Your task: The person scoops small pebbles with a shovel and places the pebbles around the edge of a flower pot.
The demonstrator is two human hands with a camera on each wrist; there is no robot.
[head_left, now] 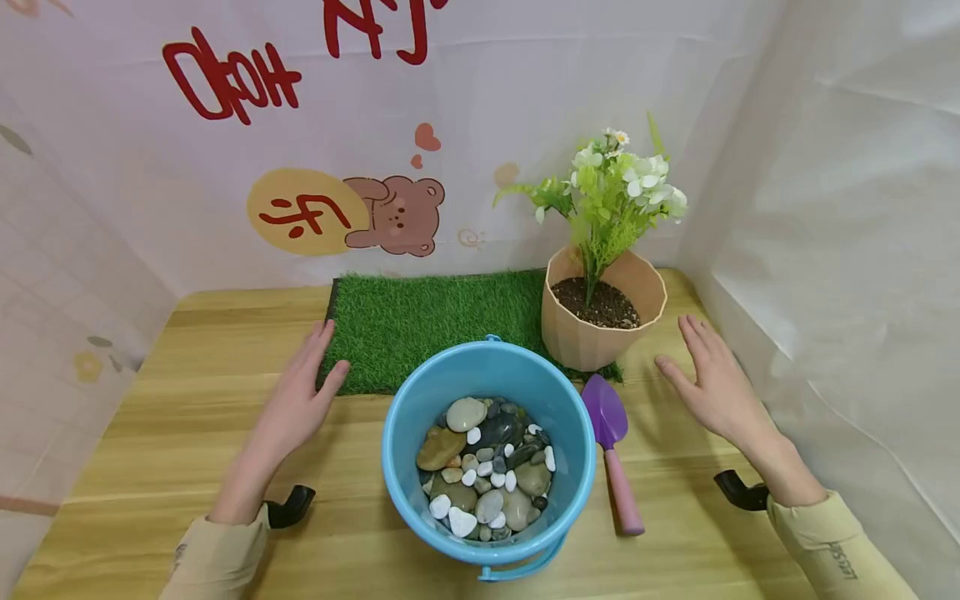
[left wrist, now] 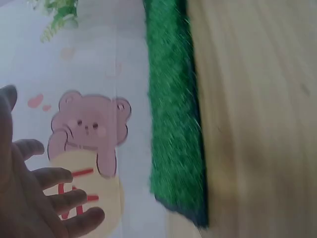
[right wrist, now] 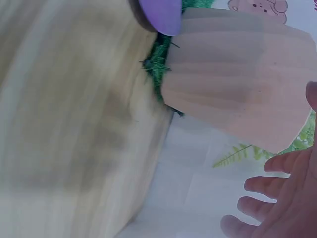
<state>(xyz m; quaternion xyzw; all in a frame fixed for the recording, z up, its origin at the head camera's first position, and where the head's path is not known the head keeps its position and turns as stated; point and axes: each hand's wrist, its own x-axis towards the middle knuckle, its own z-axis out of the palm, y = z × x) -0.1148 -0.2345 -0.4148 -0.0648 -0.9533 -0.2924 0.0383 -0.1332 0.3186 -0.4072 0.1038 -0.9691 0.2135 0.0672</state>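
Probably heavy with stones (head_left: 490, 506), the blue bucket (head_left: 489, 367) stands nearest, liftable by its handle (head_left: 525, 572). Beyond, the empty left hand (head_left: 300, 400) and right hand (head_left: 714, 392), fingers loosely extended, flank the soft-looking turf mat (head_left: 435, 325) and likely stiff flowerpot (head_left: 573, 342), best cupped around its sides.

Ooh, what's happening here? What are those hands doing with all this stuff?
A person's left hand is open near the left end of the grass mat, and the right hand is open beside the flowerpot. Neither holds anything. Between them is a blue bucket with stones inside. A purple trowel lies to its right.
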